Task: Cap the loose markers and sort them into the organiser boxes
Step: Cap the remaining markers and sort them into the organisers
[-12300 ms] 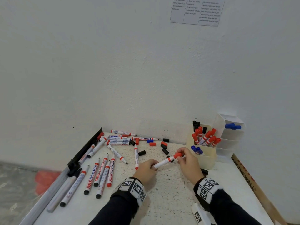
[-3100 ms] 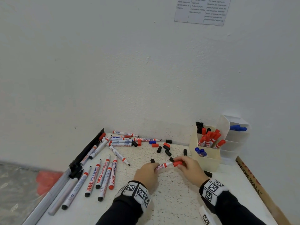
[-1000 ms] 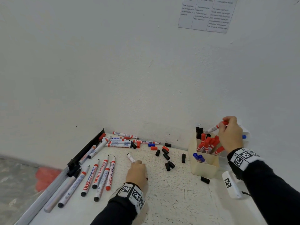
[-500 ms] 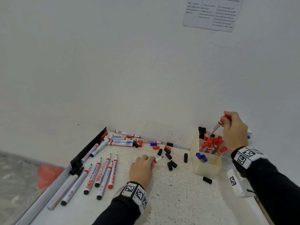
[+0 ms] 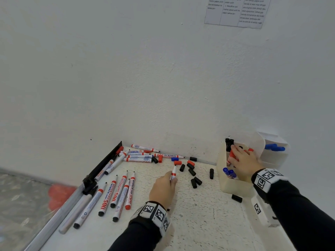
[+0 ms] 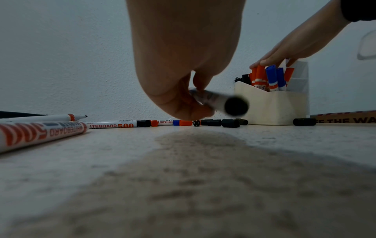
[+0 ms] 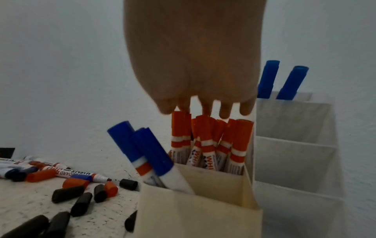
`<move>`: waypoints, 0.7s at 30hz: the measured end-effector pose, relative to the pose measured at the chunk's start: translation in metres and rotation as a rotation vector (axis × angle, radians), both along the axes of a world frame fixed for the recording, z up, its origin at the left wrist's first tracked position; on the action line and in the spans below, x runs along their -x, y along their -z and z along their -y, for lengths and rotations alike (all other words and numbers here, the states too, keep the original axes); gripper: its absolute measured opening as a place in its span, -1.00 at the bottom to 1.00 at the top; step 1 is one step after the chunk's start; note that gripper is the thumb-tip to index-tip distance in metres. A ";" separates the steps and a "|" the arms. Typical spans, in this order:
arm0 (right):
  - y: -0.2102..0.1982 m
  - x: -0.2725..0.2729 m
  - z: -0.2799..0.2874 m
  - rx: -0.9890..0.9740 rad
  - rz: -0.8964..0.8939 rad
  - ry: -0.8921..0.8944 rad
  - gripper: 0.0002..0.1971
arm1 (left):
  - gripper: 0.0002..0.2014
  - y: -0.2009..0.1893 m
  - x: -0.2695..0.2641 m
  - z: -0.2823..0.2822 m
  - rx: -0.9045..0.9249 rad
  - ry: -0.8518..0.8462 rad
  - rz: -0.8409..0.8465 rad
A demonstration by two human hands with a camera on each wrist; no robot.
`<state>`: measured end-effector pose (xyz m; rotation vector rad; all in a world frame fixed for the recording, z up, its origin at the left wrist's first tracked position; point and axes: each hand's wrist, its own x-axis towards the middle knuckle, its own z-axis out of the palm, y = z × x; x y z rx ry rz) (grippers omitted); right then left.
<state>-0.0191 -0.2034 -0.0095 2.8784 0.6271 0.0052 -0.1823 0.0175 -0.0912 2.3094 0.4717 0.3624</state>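
Observation:
My left hand (image 5: 172,178) pinches an uncapped marker (image 5: 173,173) just above the table, tip pointing toward the wall; the left wrist view shows its dark butt end (image 6: 236,106) sticking out from the left hand (image 6: 195,96). My right hand (image 5: 235,151) hovers over the cream organiser box (image 5: 233,185), fingers straight. In the right wrist view the fingertips (image 7: 223,112) touch the tops of the capped red markers (image 7: 211,141) standing in it. Two blue markers (image 7: 146,145) lean in the front compartment. Loose black caps (image 5: 194,182) and a red cap (image 5: 177,162) lie between the hands.
Several uncapped markers (image 5: 117,192) lie in a row on the left, more against the wall (image 5: 139,157). A white tiered organiser (image 5: 272,156) with blue markers (image 5: 274,147) stands behind the cream box. A black rail (image 5: 101,167) edges the table's left side.
My right hand has lowered the red marker into the cream box and let go of it. My left hand has picked up an uncapped marker and swung its tip toward the wall.

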 end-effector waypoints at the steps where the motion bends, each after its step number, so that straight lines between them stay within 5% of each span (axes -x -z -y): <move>1: 0.000 0.000 0.001 0.058 -0.001 -0.021 -0.49 | -0.64 0.001 -0.001 0.000 0.006 -0.005 -0.002; 3: -0.004 0.007 -0.001 -0.033 0.044 -0.026 -0.54 | -0.67 0.002 -0.001 0.001 0.034 -0.016 -0.019; 6: -0.010 0.017 -0.008 -0.699 0.216 0.013 -0.69 | -0.66 0.004 -0.003 0.002 0.080 -0.014 -0.048; 8: -0.015 0.027 -0.018 -0.919 0.253 -0.072 -0.78 | -0.67 0.004 -0.004 0.002 0.114 -0.028 -0.053; 14: -0.007 0.063 -0.067 -0.694 -0.141 -0.274 -0.78 | -0.61 -0.001 0.001 0.001 0.135 -0.050 -0.046; 18: 0.037 0.071 -0.087 -0.340 -0.400 -0.145 -0.56 | -0.67 -0.001 -0.001 0.000 0.216 -0.070 -0.009; 21: 0.066 0.075 -0.089 -0.326 -0.372 -0.060 -0.69 | -0.68 0.001 -0.001 0.001 0.221 -0.057 0.004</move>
